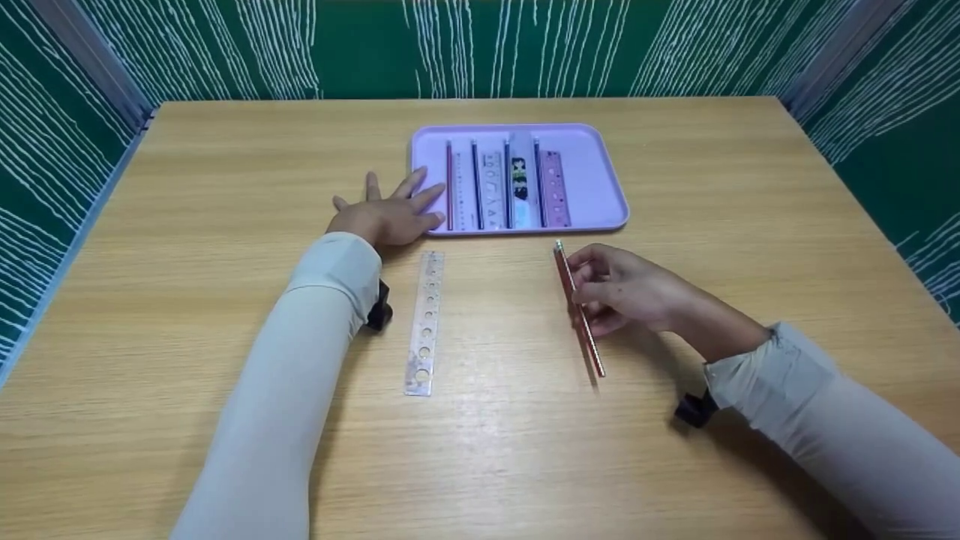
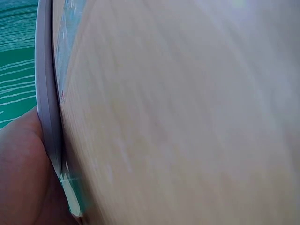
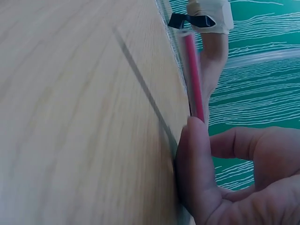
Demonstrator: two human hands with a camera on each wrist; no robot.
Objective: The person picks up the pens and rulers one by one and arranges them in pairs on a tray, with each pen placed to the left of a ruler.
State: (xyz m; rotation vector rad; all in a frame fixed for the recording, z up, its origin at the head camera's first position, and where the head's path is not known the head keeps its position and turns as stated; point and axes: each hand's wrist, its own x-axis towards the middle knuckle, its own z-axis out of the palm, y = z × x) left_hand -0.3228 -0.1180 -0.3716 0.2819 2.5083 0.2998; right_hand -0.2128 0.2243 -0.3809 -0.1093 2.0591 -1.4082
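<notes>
My left hand [image 1: 386, 217], its fingers spread, rests at the left front corner of a purple tray [image 1: 598, 199]. In the left wrist view part of that hand [image 2: 21, 173] lies against the tray's edge [image 2: 47, 93]. A red pencil [image 1: 589, 341] is pinched between the thumb and fingers of my right hand [image 1: 630, 289], tilted just over the table in front of the tray. The right wrist view shows the pencil [image 3: 193, 77] sticking out past the fingertips. Between the hands a clear ruler with round holes [image 1: 428, 323] lies on the table.
Inside the tray, pencils and rulers alternate side by side: a red pencil [image 1: 449, 195] at the left, dark pencils, clear rulers, a ruler with cartoon figures [image 1: 520, 180] and a pink ruler [image 1: 555, 199]. Green, white-streaked walls [image 1: 360, 52] border the wooden table [image 1: 262, 165].
</notes>
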